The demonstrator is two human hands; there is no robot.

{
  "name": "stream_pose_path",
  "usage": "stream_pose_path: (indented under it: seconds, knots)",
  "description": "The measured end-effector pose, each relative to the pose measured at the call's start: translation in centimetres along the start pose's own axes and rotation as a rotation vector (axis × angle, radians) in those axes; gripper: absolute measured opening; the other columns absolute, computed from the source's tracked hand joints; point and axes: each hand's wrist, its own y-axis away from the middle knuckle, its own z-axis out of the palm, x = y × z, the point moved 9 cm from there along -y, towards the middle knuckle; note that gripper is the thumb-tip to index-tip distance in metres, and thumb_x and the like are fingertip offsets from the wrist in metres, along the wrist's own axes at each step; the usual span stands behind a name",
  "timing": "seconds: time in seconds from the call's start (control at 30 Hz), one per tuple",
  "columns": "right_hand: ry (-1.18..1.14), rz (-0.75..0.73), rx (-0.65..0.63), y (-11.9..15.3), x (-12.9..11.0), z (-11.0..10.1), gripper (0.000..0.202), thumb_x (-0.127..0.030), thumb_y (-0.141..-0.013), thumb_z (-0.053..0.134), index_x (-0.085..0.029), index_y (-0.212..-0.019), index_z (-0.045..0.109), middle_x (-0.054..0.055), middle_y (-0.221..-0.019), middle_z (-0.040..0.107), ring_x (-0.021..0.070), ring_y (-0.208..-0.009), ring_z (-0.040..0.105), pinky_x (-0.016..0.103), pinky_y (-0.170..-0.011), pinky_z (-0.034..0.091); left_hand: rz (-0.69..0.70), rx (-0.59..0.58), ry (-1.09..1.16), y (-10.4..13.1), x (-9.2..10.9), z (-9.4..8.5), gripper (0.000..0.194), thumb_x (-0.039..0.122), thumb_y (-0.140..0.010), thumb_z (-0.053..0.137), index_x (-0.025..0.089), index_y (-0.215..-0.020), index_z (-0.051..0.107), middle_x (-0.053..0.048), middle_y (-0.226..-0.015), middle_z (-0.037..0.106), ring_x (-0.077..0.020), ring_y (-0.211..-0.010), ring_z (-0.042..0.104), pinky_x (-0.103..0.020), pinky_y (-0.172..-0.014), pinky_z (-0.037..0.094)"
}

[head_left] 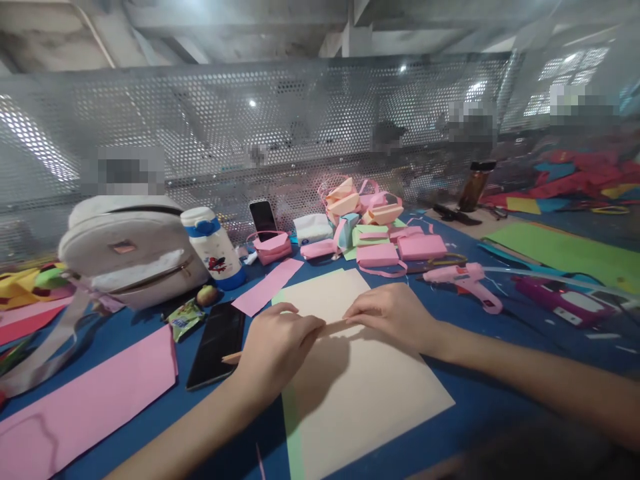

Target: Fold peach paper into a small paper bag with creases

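Note:
My left hand [277,343] and my right hand [387,313] are raised above a large cream sheet [370,407], fingers closed. Between them stretches a narrow cream paper strip [336,327], pinched at its left end by my left hand and at its right end by my right hand. Under the cream sheet a green sheet [294,427] shows along the left edge. A small tan piece [231,359] sticks out to the left of my left hand; whether the hand holds it is unclear.
Left of the sheets lie a black phone [217,343], pink paper [100,407], a bottle [215,250] and a white backpack [135,253]. Small paper bags [377,257] stand behind. A pink glue gun [467,280] and a purple device [565,301] are on the right.

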Motion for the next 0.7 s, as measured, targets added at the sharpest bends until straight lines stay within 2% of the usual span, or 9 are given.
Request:
stream_pose_path:
  seconds: [0.13,0.23,0.4,0.53,0.7]
  knots:
    - [-0.035,0.068,0.08,0.9,1.6,-2.2,0.008,-0.025,-0.088,0.071,-0.026,-0.09,0.079,-0.003,-0.093,0.079,0.018,-0.083,0.074,0.024,-0.073,0.049,-0.132,-0.036,0.074,0.6,-1.6,-0.1,0.02,0.016,-0.089,0.061,0.024,-0.082,0.078,-0.001,-0.072,0.075,-0.0194,-0.068,0.069,-0.024,-0.056,0.044]
    - [-0.106,0.149,0.082,1.7,2.8,-3.1,0.007,-0.023,-0.085,0.072,-0.025,-0.084,0.079,-0.004,-0.087,0.079,0.0173,-0.08,0.073,0.023,-0.071,0.049,-0.199,-0.069,0.103,1.3,-2.5,0.0,0.019,0.016,-0.088,0.061,0.024,-0.085,0.078,-0.002,-0.078,0.076,-0.0198,-0.072,0.07,-0.024,-0.06,0.046]
    - [-0.174,0.22,0.047,2.3,3.1,-3.0,0.008,-0.022,-0.083,0.073,-0.024,-0.078,0.079,-0.003,-0.076,0.078,0.0158,-0.07,0.071,0.021,-0.063,0.046,-0.248,-0.136,0.154,1.4,-2.7,0.6,0.022,0.017,-0.089,0.057,0.025,-0.085,0.078,-0.003,-0.079,0.075,-0.02,-0.073,0.069,-0.024,-0.06,0.046]
    - [-0.241,0.255,0.039,2.6,3.6,-3.2,0.009,-0.027,-0.082,0.072,-0.024,-0.08,0.08,-0.001,-0.077,0.078,0.0179,-0.072,0.072,0.023,-0.064,0.048,-0.277,-0.144,0.207,1.6,-2.7,0.4,0.025,0.021,-0.089,0.054,0.025,-0.085,0.078,-0.003,-0.077,0.075,-0.0192,-0.07,0.067,-0.024,-0.059,0.045]
    - [-0.299,0.319,0.055,2.9,4.9,-3.9,0.015,-0.03,-0.08,0.07,-0.02,-0.073,0.078,0.001,-0.073,0.076,0.0192,-0.069,0.068,0.026,-0.062,0.049,-0.365,-0.215,0.459,1.7,-2.8,0.4,0.027,0.03,-0.089,0.052,0.022,-0.082,0.076,-0.002,-0.078,0.076,-0.0186,-0.07,0.068,-0.024,-0.062,0.046]
